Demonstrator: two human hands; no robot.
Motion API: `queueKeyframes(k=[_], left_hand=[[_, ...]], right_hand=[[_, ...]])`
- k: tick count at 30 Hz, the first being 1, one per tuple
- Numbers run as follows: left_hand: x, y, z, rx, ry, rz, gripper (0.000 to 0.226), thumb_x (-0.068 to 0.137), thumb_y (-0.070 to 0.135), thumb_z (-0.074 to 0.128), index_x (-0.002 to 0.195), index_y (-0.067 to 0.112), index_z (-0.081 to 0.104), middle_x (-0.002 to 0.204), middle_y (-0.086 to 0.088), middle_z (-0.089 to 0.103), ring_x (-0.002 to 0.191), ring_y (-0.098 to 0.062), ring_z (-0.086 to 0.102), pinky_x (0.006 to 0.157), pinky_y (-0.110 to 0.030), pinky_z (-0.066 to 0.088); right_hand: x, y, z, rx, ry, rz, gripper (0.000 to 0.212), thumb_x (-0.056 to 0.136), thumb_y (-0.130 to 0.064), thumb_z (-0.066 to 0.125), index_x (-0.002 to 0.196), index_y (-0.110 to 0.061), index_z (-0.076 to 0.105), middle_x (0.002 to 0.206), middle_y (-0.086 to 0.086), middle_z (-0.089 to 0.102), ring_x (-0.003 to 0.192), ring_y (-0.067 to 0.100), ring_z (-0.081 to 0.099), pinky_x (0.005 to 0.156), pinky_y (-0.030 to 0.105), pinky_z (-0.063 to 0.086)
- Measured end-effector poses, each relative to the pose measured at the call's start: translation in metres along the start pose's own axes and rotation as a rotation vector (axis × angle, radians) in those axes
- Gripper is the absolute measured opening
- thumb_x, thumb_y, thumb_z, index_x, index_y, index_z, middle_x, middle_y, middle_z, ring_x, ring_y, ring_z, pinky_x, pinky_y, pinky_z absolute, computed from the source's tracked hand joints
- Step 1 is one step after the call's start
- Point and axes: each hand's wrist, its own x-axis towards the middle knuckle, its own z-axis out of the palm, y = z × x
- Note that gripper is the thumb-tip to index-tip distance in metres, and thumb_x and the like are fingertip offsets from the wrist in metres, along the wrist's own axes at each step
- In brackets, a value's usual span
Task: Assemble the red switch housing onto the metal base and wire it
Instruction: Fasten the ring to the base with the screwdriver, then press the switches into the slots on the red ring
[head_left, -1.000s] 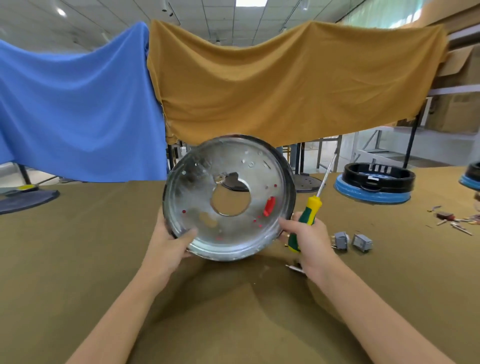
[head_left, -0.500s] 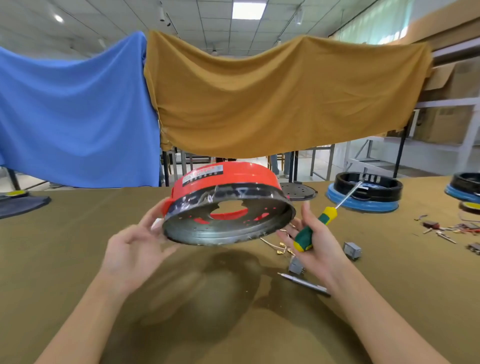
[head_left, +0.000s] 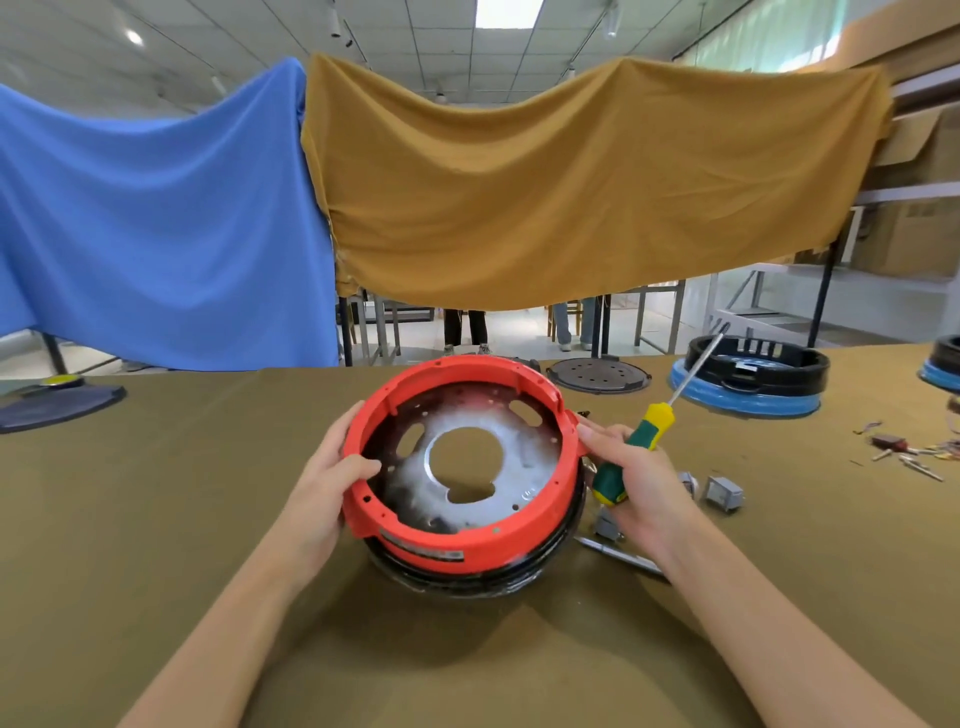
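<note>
The red ring housing (head_left: 467, 548) sits around the round metal base (head_left: 519, 457), open side up, tilted toward me just above the table. My left hand (head_left: 324, 483) grips the housing's left rim, thumb over the edge. My right hand (head_left: 631, 483) holds a green-and-yellow screwdriver (head_left: 644, 441) with its shaft pointing up and away; its fingertips touch the housing's right rim. Two small grey switch blocks (head_left: 722, 491) lie to the right of my right hand. A silver pen-like tool (head_left: 618, 555) lies under my right wrist.
Olive cloth covers the table (head_left: 156, 519). A black-and-blue round unit (head_left: 748, 384) and a dark perforated disc (head_left: 597, 374) stand at the back. Loose wires and terminals (head_left: 909, 452) lie far right. A dark flat part (head_left: 57, 402) sits far left. Blue and mustard cloths hang behind.
The assembly was turned over from metal underside facing me to red housing rim up, and lowered toward the table. My left hand took hold of the rim again.
</note>
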Motion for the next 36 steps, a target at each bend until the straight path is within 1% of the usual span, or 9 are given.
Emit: queueKeyframes(k=[3, 6, 12, 18, 22, 26, 30, 34, 36], left_hand=[[-0.001, 0.005, 0.002, 0.009, 0.124, -0.029, 0.058, 0.088, -0.003, 0.042, 0.115, 0.040, 0.068, 0.118, 0.000, 0.072, 0.103, -0.018, 0.067, 0.094, -0.039, 0.048], [0.000, 0.003, 0.001, -0.082, 0.237, -0.084, 0.050, 0.087, -0.003, 0.045, 0.118, 0.029, 0.067, 0.116, -0.007, 0.072, 0.098, -0.021, 0.066, 0.088, -0.036, 0.051], [0.000, -0.002, -0.002, -0.229, 0.315, -0.179, 0.046, 0.085, -0.005, 0.049, 0.123, 0.016, 0.066, 0.112, -0.011, 0.070, 0.091, -0.024, 0.066, 0.078, -0.034, 0.053], [-0.007, -0.001, 0.004, -0.290, 0.376, -0.158, 0.052, 0.085, -0.004, 0.043, 0.133, 0.007, 0.060, 0.116, -0.016, 0.066, 0.092, -0.025, 0.065, 0.085, -0.034, 0.052], [-0.020, 0.005, 0.009, -0.266, 0.418, -0.163, 0.050, 0.084, -0.006, 0.045, 0.129, 0.006, 0.064, 0.123, -0.017, 0.066, 0.105, -0.030, 0.063, 0.099, -0.041, 0.049], [-0.041, 0.010, 0.011, -0.199, 0.453, -0.167, 0.040, 0.081, -0.005, 0.051, 0.109, 0.013, 0.073, 0.093, -0.007, 0.071, 0.071, -0.018, 0.066, 0.072, -0.029, 0.055], [-0.057, 0.011, 0.014, -0.075, 0.503, -0.186, 0.032, 0.080, 0.000, 0.058, 0.103, 0.016, 0.074, 0.084, -0.005, 0.068, 0.062, -0.017, 0.058, 0.065, -0.031, 0.050], [-0.063, 0.014, 0.020, 0.116, 0.538, -0.192, 0.034, 0.087, 0.011, 0.063, 0.120, 0.013, 0.063, 0.119, -0.012, 0.066, 0.092, -0.025, 0.062, 0.087, -0.039, 0.049], [-0.072, 0.019, 0.022, 0.283, 0.554, -0.201, 0.055, 0.089, 0.029, 0.066, 0.139, 0.017, 0.049, 0.140, -0.012, 0.050, 0.115, -0.030, 0.056, 0.096, -0.040, 0.042]], right_hand=[[-0.002, -0.001, 0.001, -0.105, 0.003, 0.056, 0.022, 0.080, -0.030, 0.075, 0.075, -0.010, 0.067, 0.095, 0.010, 0.075, 0.095, 0.026, 0.071, 0.080, 0.039, 0.054], [-0.007, -0.007, 0.006, -0.212, 0.071, 0.109, 0.043, 0.089, -0.048, 0.064, 0.081, -0.007, 0.075, 0.089, 0.015, 0.075, 0.083, 0.028, 0.073, 0.073, 0.038, 0.057], [-0.019, -0.032, -0.006, -0.515, 0.248, -0.020, 0.021, 0.099, -0.033, 0.051, 0.099, -0.012, 0.049, 0.069, 0.007, 0.054, 0.043, 0.015, 0.050, 0.041, 0.027, 0.044], [-0.056, -0.042, -0.067, -1.060, 0.268, -0.005, 0.012, 0.099, -0.030, 0.047, 0.096, -0.019, 0.048, 0.081, 0.005, 0.061, 0.065, 0.022, 0.053, 0.059, 0.034, 0.044], [-0.082, -0.044, -0.098, -1.294, 0.313, -0.021, 0.011, 0.099, -0.030, 0.051, 0.101, -0.019, 0.049, 0.084, -0.005, 0.057, 0.074, 0.010, 0.054, 0.057, 0.029, 0.037], [-0.099, -0.052, -0.111, -1.305, 0.435, -0.026, 0.009, 0.099, -0.023, 0.050, 0.099, -0.015, 0.046, 0.087, 0.004, 0.058, 0.075, 0.019, 0.055, 0.059, 0.034, 0.039], [-0.102, -0.056, -0.113, -1.400, 0.522, 0.023, 0.010, 0.098, -0.012, 0.047, 0.106, -0.007, 0.043, 0.115, 0.020, 0.053, 0.100, 0.033, 0.049, 0.084, 0.040, 0.039], [-0.098, -0.054, -0.105, -1.518, 0.461, 0.176, 0.026, 0.098, -0.021, 0.049, 0.121, -0.011, 0.044, 0.132, 0.017, 0.044, 0.124, 0.034, 0.041, 0.100, 0.042, 0.039], [-0.096, -0.053, -0.103, -1.557, 0.453, 0.153, 0.029, 0.099, -0.030, 0.049, 0.122, -0.013, 0.045, 0.132, 0.015, 0.044, 0.125, 0.032, 0.040, 0.100, 0.043, 0.040]])
